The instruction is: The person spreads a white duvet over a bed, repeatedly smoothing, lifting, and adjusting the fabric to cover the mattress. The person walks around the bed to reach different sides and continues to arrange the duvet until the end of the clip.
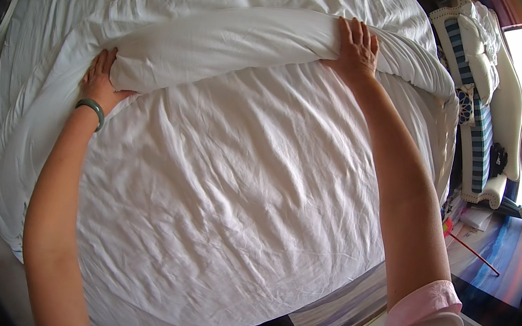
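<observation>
- A thick, smooth white fabric fold (237,36) is lying across the far half of the bed, running from the left toward the right and bulging up above its surroundings.
- The bare left hand (102,83) is resting at the fold's left end, its fingers stretching to the far side and its thumb reaching right along the near edge; whether they are pinching cloth, I cannot tell.
- The bare right hand (356,54) is lying farther off, on the fold's right part, with its fingers spreading loosely over the top rather than clenching.
- The step in hand, as I judge it, is steadying and arranging this fold from both ends.
- The next move is probably calling for an even pull or push by both hands, so that the fold is not twisting or creasing.
- Nearer, a wrinkled white fabric sheet (233,179) is spreading between the forearms.
- A round dark-green bangle (100,114) is circling the left wrist; a pale pink fabric sleeve (422,313) is covering the upper right arm.
- At the far right, a cream upholstered sofa (512,109) is standing beside the bed.
</observation>
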Available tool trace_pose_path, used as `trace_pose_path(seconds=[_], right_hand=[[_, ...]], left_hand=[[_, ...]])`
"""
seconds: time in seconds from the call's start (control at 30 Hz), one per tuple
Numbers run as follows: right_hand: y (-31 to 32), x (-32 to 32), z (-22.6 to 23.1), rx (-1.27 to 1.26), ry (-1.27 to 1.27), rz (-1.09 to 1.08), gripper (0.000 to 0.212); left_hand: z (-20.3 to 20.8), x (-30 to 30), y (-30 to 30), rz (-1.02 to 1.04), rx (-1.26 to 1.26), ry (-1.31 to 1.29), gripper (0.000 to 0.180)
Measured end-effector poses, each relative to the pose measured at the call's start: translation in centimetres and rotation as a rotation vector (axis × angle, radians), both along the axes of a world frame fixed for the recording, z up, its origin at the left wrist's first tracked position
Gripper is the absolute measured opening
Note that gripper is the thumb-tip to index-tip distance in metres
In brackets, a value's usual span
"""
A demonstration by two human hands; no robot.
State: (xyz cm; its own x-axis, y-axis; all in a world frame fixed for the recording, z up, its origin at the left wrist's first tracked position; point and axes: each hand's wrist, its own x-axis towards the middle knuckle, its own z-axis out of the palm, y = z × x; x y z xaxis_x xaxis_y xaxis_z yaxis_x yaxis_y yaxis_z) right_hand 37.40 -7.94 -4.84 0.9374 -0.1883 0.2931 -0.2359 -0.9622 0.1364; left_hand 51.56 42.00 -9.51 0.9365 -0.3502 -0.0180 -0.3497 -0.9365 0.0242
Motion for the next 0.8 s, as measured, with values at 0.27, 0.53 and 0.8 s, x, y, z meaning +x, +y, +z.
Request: trace_pose_path(seconds=[0.27, 0.53, 0.8], right_hand=[[-1.8, 3.5, -0.8, 0.089, 0.236, -0.062, 0.105], [-5.3, 6.1, -1.2, 0.198, 0.356, -0.020, 0.104], [-10.1, 3.6, -1.2, 0.202, 0.065, 0.474, 0.097]], left_hand=[[0.4, -0.1, 1.0, -0.056, -0.116, -0.095, 0.118], [5.0, -5.9, -14.4, -0.176, -0.147, -0.135, 0.116], [3.8, -3.8, -32.2, 0.083, 0.239, 0.043, 0.126]])
